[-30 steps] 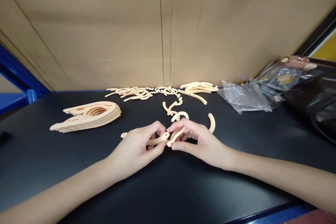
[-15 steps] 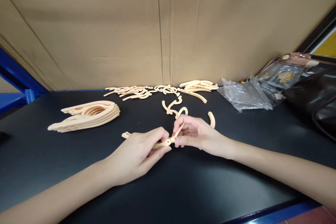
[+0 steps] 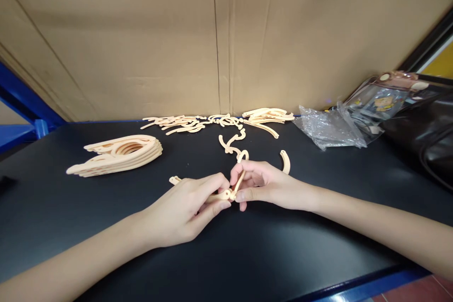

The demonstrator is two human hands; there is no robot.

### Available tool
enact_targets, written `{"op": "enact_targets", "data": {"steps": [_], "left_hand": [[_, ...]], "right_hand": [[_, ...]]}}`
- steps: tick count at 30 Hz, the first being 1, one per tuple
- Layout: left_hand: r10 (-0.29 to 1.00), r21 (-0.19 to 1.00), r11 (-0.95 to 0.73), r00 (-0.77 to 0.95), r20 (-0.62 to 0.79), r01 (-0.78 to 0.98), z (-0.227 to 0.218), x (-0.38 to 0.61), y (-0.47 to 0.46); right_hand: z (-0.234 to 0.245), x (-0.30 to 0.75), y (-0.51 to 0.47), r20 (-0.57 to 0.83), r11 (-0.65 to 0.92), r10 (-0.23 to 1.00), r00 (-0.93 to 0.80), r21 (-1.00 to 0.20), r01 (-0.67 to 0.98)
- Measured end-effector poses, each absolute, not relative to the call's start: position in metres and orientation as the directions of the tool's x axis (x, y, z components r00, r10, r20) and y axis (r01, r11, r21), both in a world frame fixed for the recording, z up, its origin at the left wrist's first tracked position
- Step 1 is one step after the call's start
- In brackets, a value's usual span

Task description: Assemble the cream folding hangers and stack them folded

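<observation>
My left hand [image 3: 193, 207] is closed on a beige plastic hanger arm [image 3: 216, 197], whose round holed end pokes out past the fingertips. The arm's far end shows beyond the knuckles; its middle is hidden by the hand. Between the thumb and fingers of my right hand [image 3: 264, 184] is a beige hanger hook [image 3: 239, 183], held slanting with its curved top above the fingers. The hook's lower end touches the arm's holed end. Whether the two are joined I cannot tell.
A stack of beige folding hangers [image 3: 116, 155] lies left on the black table [image 3: 240, 264]. Loose arms [image 3: 177, 123], more arms [image 3: 267, 115] and small hooks [image 3: 230, 144] lie toward the cardboard [image 3: 159, 33]. One curved piece [image 3: 285, 162], clear plastic bags [image 3: 329, 127] and a black bag [image 3: 421, 127] are right.
My right hand has tilted the hook more upright and shifted slightly left, bringing its lower end against the arm's end. My left hand stays nearly in place.
</observation>
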State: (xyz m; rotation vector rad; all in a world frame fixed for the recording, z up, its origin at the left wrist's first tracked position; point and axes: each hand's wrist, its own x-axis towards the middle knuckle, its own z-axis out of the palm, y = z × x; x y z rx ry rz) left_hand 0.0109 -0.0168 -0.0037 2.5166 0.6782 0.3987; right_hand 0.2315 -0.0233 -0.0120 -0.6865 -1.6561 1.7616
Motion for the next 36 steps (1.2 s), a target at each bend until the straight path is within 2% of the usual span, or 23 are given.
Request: {"op": "enact_targets", "data": {"steps": [11,20,25,30,36], "left_hand": [[0.507,0.590,-0.729,0.852,0.127,0.346,-0.001,0.011,-0.018],[0.457,0.508,-0.798,0.875,0.159,0.325,-0.006,0.011,-0.018],[0.459,0.429,-0.829,0.875,0.155,0.359,-0.010,0.012,-0.019],[0.556,0.344,-0.813,0.802,0.220,0.469,-0.015,0.017,-0.025],[0.663,0.433,-0.724,0.714,0.224,0.537,-0.014,0.020,-0.032]], "right_hand": [[-0.011,0.227,-0.029,0.001,-0.031,0.765,-0.644,-0.999,-0.039],[-0.005,0.219,-0.039,-0.034,0.003,0.845,-0.534,-0.998,0.068],[-0.008,0.220,-0.042,-0.007,0.059,0.864,-0.503,-0.992,0.114],[-0.013,0.222,-0.038,0.070,0.160,0.864,-0.498,-0.977,0.140],[-0.015,0.224,-0.034,0.106,0.225,0.820,-0.563,-0.963,0.146]]}}
